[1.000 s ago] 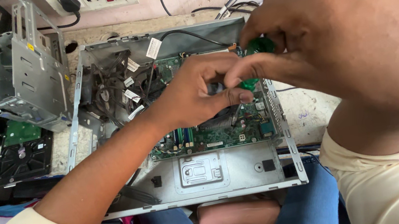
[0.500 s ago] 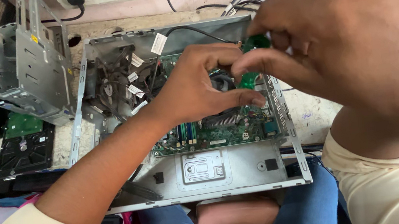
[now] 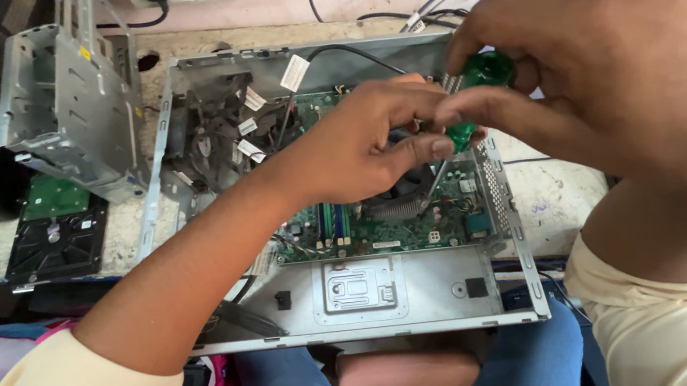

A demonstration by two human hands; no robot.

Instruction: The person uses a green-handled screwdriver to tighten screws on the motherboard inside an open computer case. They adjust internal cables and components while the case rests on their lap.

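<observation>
A speckled stone worktop point(image 3: 557, 200) carries an open metal computer case point(image 3: 376, 304), which lies flat directly beneath the grip. Well to the left of the grip stands a bare metal drive cage point(image 3: 67, 105), with a black hard drive point(image 3: 57, 235) lying just below it near the worktop's front edge.

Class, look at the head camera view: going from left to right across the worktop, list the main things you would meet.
Bare hard drive → detached metal drive cage → open computer case → left hand → green-handled screwdriver → right hand.
</observation>
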